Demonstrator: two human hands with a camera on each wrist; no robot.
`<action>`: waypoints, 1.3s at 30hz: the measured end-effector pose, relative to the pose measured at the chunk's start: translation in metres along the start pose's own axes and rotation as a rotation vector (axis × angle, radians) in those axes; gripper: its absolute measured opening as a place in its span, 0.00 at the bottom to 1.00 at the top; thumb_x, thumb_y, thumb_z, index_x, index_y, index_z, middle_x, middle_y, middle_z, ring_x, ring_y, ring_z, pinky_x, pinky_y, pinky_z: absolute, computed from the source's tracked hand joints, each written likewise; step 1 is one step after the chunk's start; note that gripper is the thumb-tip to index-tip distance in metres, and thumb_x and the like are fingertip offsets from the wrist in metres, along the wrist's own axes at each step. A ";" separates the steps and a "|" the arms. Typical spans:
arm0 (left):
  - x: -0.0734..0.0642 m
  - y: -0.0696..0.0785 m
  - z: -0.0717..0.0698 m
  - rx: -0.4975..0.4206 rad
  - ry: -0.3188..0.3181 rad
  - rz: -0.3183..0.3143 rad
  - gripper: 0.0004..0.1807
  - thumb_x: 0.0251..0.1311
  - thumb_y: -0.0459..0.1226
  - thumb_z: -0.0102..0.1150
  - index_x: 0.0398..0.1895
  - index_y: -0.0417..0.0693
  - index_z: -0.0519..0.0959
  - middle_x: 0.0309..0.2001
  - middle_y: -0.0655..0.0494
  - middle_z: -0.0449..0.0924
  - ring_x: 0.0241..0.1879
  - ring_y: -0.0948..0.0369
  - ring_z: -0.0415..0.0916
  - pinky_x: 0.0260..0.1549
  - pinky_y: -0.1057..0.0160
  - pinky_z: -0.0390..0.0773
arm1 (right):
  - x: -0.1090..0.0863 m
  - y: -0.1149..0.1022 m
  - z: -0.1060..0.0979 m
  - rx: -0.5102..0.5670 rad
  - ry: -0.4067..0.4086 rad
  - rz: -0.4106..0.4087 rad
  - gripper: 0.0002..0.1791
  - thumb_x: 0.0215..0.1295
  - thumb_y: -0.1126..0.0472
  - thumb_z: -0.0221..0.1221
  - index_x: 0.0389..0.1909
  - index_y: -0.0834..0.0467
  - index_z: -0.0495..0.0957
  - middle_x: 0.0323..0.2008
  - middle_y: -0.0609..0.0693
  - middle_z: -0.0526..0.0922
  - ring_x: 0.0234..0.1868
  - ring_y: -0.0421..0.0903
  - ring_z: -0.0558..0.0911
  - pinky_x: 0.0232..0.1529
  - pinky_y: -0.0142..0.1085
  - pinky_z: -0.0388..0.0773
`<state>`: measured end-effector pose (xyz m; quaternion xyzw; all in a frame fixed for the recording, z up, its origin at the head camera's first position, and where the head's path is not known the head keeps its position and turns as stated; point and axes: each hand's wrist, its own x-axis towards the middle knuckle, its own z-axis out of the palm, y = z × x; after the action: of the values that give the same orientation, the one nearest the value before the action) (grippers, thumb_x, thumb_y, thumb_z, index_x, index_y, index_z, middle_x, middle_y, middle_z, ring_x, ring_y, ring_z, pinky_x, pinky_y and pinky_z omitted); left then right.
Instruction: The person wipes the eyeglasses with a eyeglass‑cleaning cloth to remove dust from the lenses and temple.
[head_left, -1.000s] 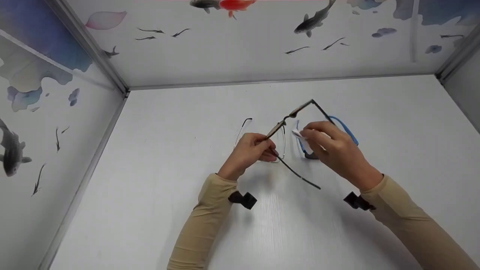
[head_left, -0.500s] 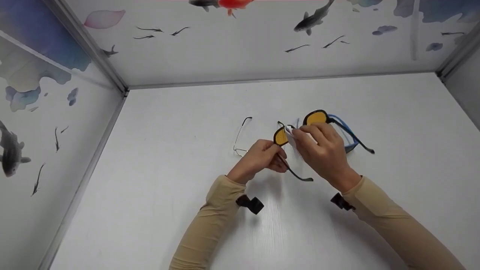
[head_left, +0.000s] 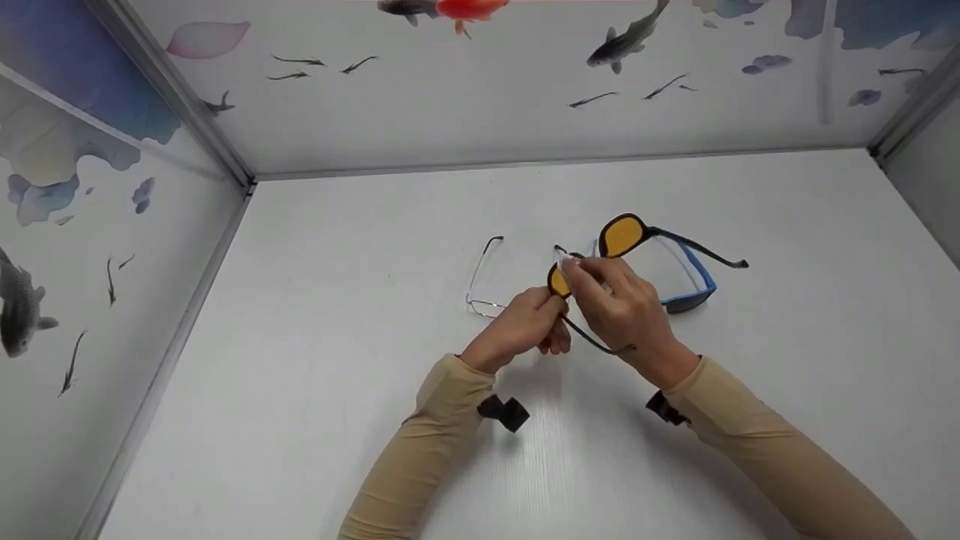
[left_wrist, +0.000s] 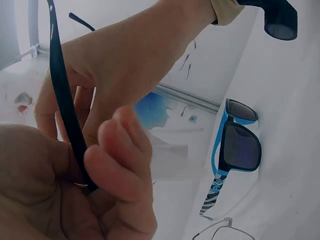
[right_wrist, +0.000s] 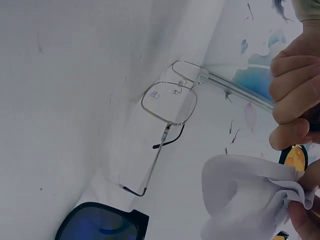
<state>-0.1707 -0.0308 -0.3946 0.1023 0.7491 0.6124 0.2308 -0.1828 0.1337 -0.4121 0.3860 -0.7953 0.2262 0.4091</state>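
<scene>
My left hand (head_left: 521, 322) grips black-framed glasses (head_left: 622, 235) with yellow lenses at the hinge end of one side. Their arms are unfolded, one reaching out to the right and the other coming back under my right hand. My right hand (head_left: 626, 304) pinches a crumpled white cloth (right_wrist: 240, 192) over the nearer yellow lens, partly covering it. In the right wrist view the cloth hangs loose below the pinching fingertips. The left wrist view shows a dark glasses arm (left_wrist: 64, 100) running down into my left fingers.
On the white table (head_left: 337, 337) beyond my hands lie thin wire-framed glasses (right_wrist: 170, 102) with clear lenses. To their right are blue-and-black sunglasses (left_wrist: 241, 147) with a patterned arm. Panels printed with fish (head_left: 622, 45) enclose the table's back and sides.
The glasses have turned from edge-on until their yellow lenses face up. My right hand has moved left, bringing the cloth onto the nearer lens; my left hand has shifted slightly right and nearer me.
</scene>
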 end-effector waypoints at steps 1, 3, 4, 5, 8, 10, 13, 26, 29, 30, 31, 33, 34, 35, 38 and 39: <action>0.000 0.000 0.000 0.003 0.001 0.012 0.14 0.73 0.33 0.35 0.32 0.40 0.71 0.17 0.53 0.75 0.15 0.63 0.70 0.16 0.68 0.70 | 0.000 -0.001 0.000 0.045 -0.013 0.011 0.11 0.69 0.68 0.55 0.49 0.64 0.80 0.37 0.62 0.79 0.34 0.55 0.80 0.29 0.43 0.81; 0.000 -0.001 -0.002 0.012 0.001 0.039 0.17 0.74 0.34 0.34 0.31 0.37 0.72 0.16 0.54 0.74 0.14 0.64 0.69 0.15 0.69 0.68 | -0.001 -0.002 -0.001 0.139 -0.050 0.016 0.12 0.69 0.69 0.55 0.50 0.64 0.80 0.41 0.60 0.80 0.39 0.55 0.80 0.35 0.43 0.81; 0.000 0.000 -0.003 0.019 0.003 0.049 0.18 0.75 0.35 0.34 0.31 0.38 0.73 0.15 0.54 0.73 0.14 0.64 0.68 0.15 0.69 0.67 | -0.001 -0.003 -0.002 0.182 -0.068 0.016 0.12 0.68 0.69 0.56 0.49 0.64 0.81 0.43 0.60 0.80 0.41 0.55 0.80 0.38 0.44 0.81; 0.001 0.000 -0.004 0.025 0.007 0.057 0.18 0.75 0.35 0.33 0.31 0.38 0.73 0.15 0.54 0.73 0.14 0.64 0.68 0.14 0.69 0.67 | -0.001 -0.003 -0.003 0.223 -0.087 0.019 0.12 0.67 0.70 0.57 0.49 0.64 0.81 0.44 0.59 0.80 0.43 0.55 0.80 0.41 0.44 0.80; 0.000 0.002 -0.006 0.051 0.000 0.071 0.18 0.74 0.35 0.34 0.31 0.38 0.74 0.14 0.54 0.73 0.14 0.64 0.69 0.15 0.69 0.68 | -0.001 -0.001 -0.008 0.266 -0.126 0.011 0.12 0.61 0.74 0.61 0.45 0.66 0.83 0.43 0.58 0.80 0.43 0.54 0.79 0.43 0.44 0.79; 0.000 0.005 -0.007 0.065 -0.009 0.068 0.17 0.73 0.34 0.34 0.32 0.40 0.73 0.14 0.54 0.74 0.13 0.64 0.70 0.15 0.69 0.70 | 0.000 -0.001 -0.012 0.239 -0.135 0.010 0.13 0.56 0.76 0.64 0.43 0.66 0.83 0.42 0.58 0.80 0.42 0.54 0.80 0.42 0.43 0.80; -0.001 0.008 -0.008 0.085 -0.015 0.054 0.15 0.73 0.34 0.34 0.34 0.39 0.72 0.14 0.53 0.75 0.13 0.64 0.71 0.16 0.68 0.73 | -0.001 -0.001 -0.017 0.149 -0.142 0.017 0.13 0.52 0.77 0.66 0.40 0.66 0.84 0.40 0.59 0.79 0.41 0.54 0.79 0.38 0.41 0.81; 0.002 0.008 0.004 0.115 -0.002 -0.026 0.17 0.73 0.36 0.34 0.33 0.39 0.73 0.17 0.45 0.80 0.16 0.58 0.78 0.19 0.61 0.81 | 0.004 -0.006 -0.003 -0.055 0.075 0.143 0.10 0.54 0.75 0.66 0.38 0.66 0.80 0.30 0.60 0.81 0.28 0.54 0.82 0.27 0.45 0.81; 0.002 0.007 0.005 0.116 0.005 -0.026 0.17 0.73 0.36 0.33 0.34 0.36 0.73 0.17 0.45 0.80 0.16 0.58 0.79 0.19 0.61 0.81 | 0.005 -0.005 0.000 0.028 0.077 0.184 0.11 0.54 0.76 0.65 0.38 0.65 0.80 0.31 0.59 0.81 0.29 0.53 0.82 0.28 0.45 0.81; 0.003 0.006 0.006 0.108 0.004 -0.021 0.17 0.74 0.36 0.33 0.35 0.36 0.73 0.17 0.44 0.80 0.16 0.57 0.79 0.19 0.61 0.81 | 0.004 -0.005 0.000 0.062 0.077 0.193 0.11 0.54 0.77 0.64 0.38 0.65 0.81 0.31 0.59 0.81 0.30 0.53 0.82 0.29 0.44 0.81; 0.003 0.006 0.005 0.101 0.002 -0.014 0.18 0.74 0.36 0.33 0.36 0.36 0.73 0.18 0.44 0.80 0.16 0.57 0.80 0.19 0.61 0.81 | 0.004 -0.005 0.001 0.095 0.072 0.198 0.12 0.54 0.77 0.64 0.39 0.65 0.81 0.32 0.58 0.81 0.31 0.52 0.82 0.30 0.44 0.81; 0.003 0.005 0.005 0.079 -0.006 0.008 0.19 0.75 0.37 0.32 0.37 0.36 0.73 0.18 0.42 0.81 0.17 0.57 0.80 0.20 0.61 0.81 | 0.003 -0.005 0.001 0.156 0.062 0.195 0.13 0.53 0.78 0.64 0.39 0.64 0.82 0.34 0.58 0.81 0.32 0.52 0.82 0.31 0.42 0.81; 0.003 0.005 0.004 0.064 -0.008 0.020 0.19 0.75 0.37 0.31 0.37 0.36 0.74 0.18 0.42 0.81 0.17 0.57 0.80 0.21 0.61 0.81 | 0.002 -0.004 0.001 0.188 0.052 0.186 0.13 0.53 0.79 0.64 0.39 0.64 0.82 0.35 0.58 0.81 0.34 0.52 0.82 0.33 0.41 0.81; 0.003 0.005 0.003 0.048 -0.010 0.031 0.20 0.75 0.37 0.30 0.38 0.36 0.74 0.19 0.41 0.81 0.17 0.57 0.80 0.21 0.60 0.81 | 0.001 -0.004 0.001 0.219 0.040 0.176 0.14 0.53 0.79 0.63 0.39 0.64 0.83 0.36 0.58 0.80 0.35 0.52 0.82 0.35 0.39 0.80; 0.002 0.005 0.001 0.007 -0.013 0.056 0.21 0.75 0.37 0.29 0.42 0.36 0.75 0.18 0.42 0.80 0.17 0.57 0.79 0.22 0.60 0.81 | 0.000 -0.004 -0.002 0.279 -0.008 0.151 0.15 0.53 0.81 0.63 0.39 0.64 0.83 0.39 0.58 0.80 0.39 0.52 0.81 0.43 0.32 0.77; 0.002 0.005 0.000 -0.004 -0.016 0.061 0.21 0.75 0.37 0.29 0.42 0.36 0.75 0.18 0.43 0.80 0.17 0.57 0.79 0.22 0.60 0.81 | 0.000 -0.004 -0.004 0.286 -0.027 0.144 0.15 0.52 0.80 0.63 0.40 0.64 0.84 0.40 0.58 0.80 0.40 0.52 0.81 0.45 0.30 0.76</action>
<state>-0.1729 -0.0284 -0.3907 0.1296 0.7425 0.6200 0.2179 -0.1778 0.1337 -0.4096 0.3855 -0.7858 0.3608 0.3220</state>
